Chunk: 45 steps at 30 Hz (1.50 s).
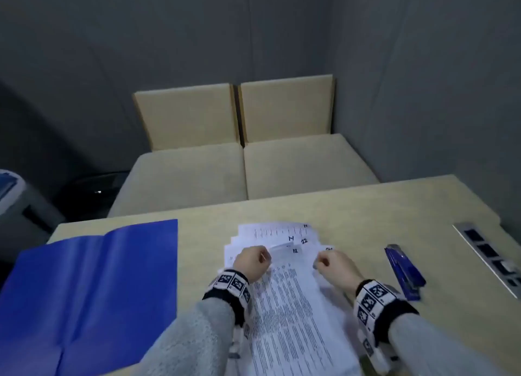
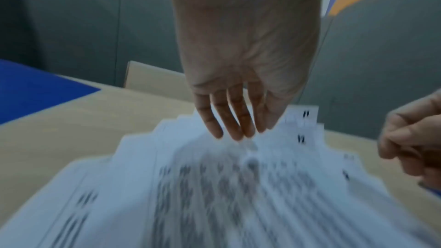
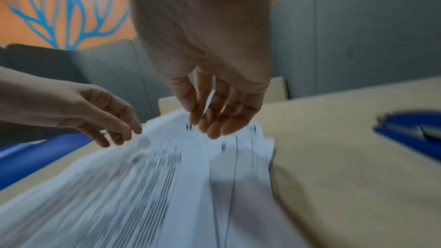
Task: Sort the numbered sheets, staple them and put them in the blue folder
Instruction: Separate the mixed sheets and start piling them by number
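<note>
A fanned stack of printed sheets (image 1: 293,296) with handwritten numbers in their top corners lies on the table in front of me. My left hand (image 1: 263,255) is over the top sheet's upper left; in the left wrist view its fairly straight fingertips (image 2: 236,135) touch the paper. My right hand (image 1: 321,263) is at the upper right corner, where thumb and forefinger (image 3: 203,127) pinch a sheet's edge. The blue folder (image 1: 93,285) lies open at the left. A blue stapler (image 1: 404,271) lies to the right of the sheets, untouched.
The beige table (image 1: 380,206) ends at a far edge with two cushioned seats (image 1: 248,169) behind it. A socket strip (image 1: 490,257) is set into the table at the far right. A grey device (image 1: 17,195) stands off the table's left.
</note>
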{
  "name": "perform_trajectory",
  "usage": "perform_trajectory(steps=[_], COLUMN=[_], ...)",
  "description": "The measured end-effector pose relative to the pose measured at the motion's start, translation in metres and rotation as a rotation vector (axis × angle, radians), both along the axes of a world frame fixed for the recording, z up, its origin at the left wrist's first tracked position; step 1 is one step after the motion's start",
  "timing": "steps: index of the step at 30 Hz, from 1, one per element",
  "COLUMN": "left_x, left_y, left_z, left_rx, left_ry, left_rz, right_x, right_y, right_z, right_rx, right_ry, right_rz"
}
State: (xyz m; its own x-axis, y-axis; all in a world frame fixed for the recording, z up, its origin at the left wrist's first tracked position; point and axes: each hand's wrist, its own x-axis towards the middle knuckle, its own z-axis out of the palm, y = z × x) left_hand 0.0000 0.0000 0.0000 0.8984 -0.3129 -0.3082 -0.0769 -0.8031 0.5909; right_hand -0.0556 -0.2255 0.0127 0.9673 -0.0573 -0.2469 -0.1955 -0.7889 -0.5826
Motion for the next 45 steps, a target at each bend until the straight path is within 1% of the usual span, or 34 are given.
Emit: perform_trajectory(steps=[1, 2, 3, 4, 6, 8, 12, 19, 21, 26, 32, 35, 37, 40, 43, 45], left_x=[-0.003, -0.005, -0.012, -0.019, -0.027, -0.027, -0.017, 0.008, 0.007, -0.009, -0.007, -0.001, 0.002, 0.003, 0.003, 0.004], left_y=[0.001, 0.001, 0.003, 0.004, 0.004, 0.004, 0.004, 0.005, 0.006, 0.004, 0.000, 0.002, 0.006, 0.011, 0.018, 0.023], left_z=[-0.010, -0.017, -0.026, -0.032, -0.043, -0.047, -0.045, -0.040, -0.039, -0.039, -0.033, -0.036, -0.041, -0.046, -0.044, -0.043], left_rx=[0.065, 0.151, 0.219, 0.264, 0.315, 0.344, 0.393, 0.450, 0.443, 0.247, 0.285, 0.253, 0.198, 0.149, 0.161, 0.169], left_ry=[-0.017, -0.067, -0.090, -0.092, -0.118, -0.151, -0.124, -0.010, -0.020, -0.046, 0.046, 0.037, 0.001, -0.063, -0.098, -0.136], left_rz=[0.005, 0.003, -0.010, -0.023, -0.062, -0.077, -0.090, -0.105, -0.099, -0.079, -0.050, 0.027, 0.068, 0.017, -0.067, -0.120], right_x=[-0.008, -0.016, -0.027, -0.038, -0.052, -0.056, -0.059, -0.054, -0.054, -0.055, -0.055, -0.057, -0.061, -0.072, -0.086, -0.093], right_y=[0.001, 0.003, 0.005, 0.008, 0.014, 0.018, 0.023, 0.023, 0.025, 0.031, 0.041, 0.043, 0.045, 0.045, 0.042, 0.044], right_z=[-0.011, -0.022, -0.035, -0.047, -0.062, -0.067, -0.070, -0.066, -0.065, -0.063, -0.060, -0.058, -0.055, -0.050, -0.045, -0.043], right_rx=[0.007, 0.002, -0.021, -0.079, -0.205, -0.279, -0.226, -0.144, -0.131, -0.108, -0.143, -0.133, -0.099, 0.002, 0.132, 0.178], right_ry=[0.046, 0.067, 0.083, 0.126, 0.084, 0.021, 0.026, 0.079, 0.087, 0.115, 0.181, 0.177, 0.117, 0.043, 0.087, 0.128], right_rz=[-0.020, -0.030, -0.011, 0.049, 0.120, 0.117, 0.055, 0.016, 0.000, -0.067, -0.098, -0.116, -0.137, -0.212, -0.263, -0.284])
